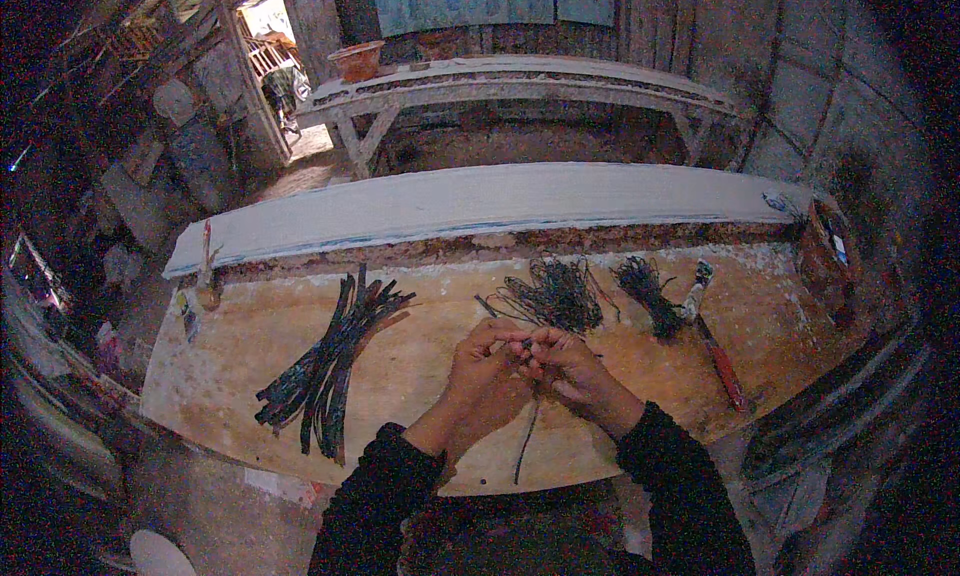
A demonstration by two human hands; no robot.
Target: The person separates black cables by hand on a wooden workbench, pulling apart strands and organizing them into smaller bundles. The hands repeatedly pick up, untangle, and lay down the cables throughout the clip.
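My left hand [478,381] and my right hand [578,368] meet above the front middle of the wooden tabletop [430,376]. Fingertips of both are pinched together on a thin dark strip [526,441], whose loose end hangs down below them. The part between the fingers is mostly hidden. Just beyond the hands lies a loose, tangled pile of thin black loops [558,294]. To their left is a fanned bundle of long flat black strips [328,371]. On the right sits a smaller bundle of thin black strands [646,296], beside a red-handled tool [720,364] with a pale, worn head.
A long whitish slab [480,204] borders the table's far side. A short upright tool [207,268] stands at the left, and a brown container [832,246] at the right. Behind are a bench [540,71] bearing a clay pot [357,62] and a bright doorway [272,56].
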